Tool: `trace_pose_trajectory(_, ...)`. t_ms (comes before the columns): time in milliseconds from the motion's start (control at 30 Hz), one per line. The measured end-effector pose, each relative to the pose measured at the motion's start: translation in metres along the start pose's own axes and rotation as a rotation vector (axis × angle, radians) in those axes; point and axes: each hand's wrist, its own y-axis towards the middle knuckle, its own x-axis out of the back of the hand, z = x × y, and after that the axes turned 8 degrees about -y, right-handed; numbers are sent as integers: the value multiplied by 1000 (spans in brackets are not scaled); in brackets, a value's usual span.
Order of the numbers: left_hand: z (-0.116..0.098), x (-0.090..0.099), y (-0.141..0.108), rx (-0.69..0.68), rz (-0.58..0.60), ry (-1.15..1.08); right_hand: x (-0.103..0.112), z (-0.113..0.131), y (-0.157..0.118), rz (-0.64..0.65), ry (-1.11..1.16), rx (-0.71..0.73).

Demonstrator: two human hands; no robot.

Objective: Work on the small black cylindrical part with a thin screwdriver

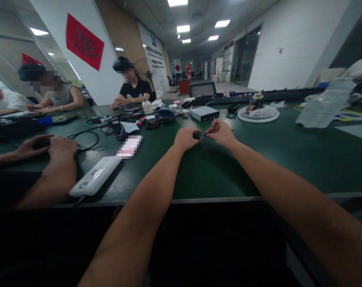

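Observation:
My left hand (185,138) is closed around a small black cylindrical part (196,135), whose round end faces my other hand. Just to its right, my right hand (219,132) has its fingers pinched together. A thin light-coloured rod (214,118) sticks up from these fingers, and a tiny dark piece shows at the fingertips; I cannot make out either one's kind. The two hands are apart by a small gap, both above the green table (211,175).
Behind my hands stands a grey box (204,113). A white fan grille (258,114) lies to the right, a white power strip (97,175) to the left. Past it, a co-worker's hands (58,145) rest near black cables (91,137). Other people sit across the table.

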Motion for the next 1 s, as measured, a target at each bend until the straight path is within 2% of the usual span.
trace_pose_trajectory(167,-8,1,1,-107,74,-45,-1,2,-3,36,-16,162)
trace_pose_trajectory(367,-14,4,1,-123,67,-21,2,7,-6,-31,-188,158)
trace_pose_trajectory(700,-13,5,2,-195,67,-38,7,8,-11,-54,-395,135)
trace_pose_trajectory(900,-13,3,2,-126,33,-4,2,4,-8,-92,-445,138)
trace_pose_trajectory(1000,-13,4,1,-81,9,32,2,5,-7,-76,-341,109)
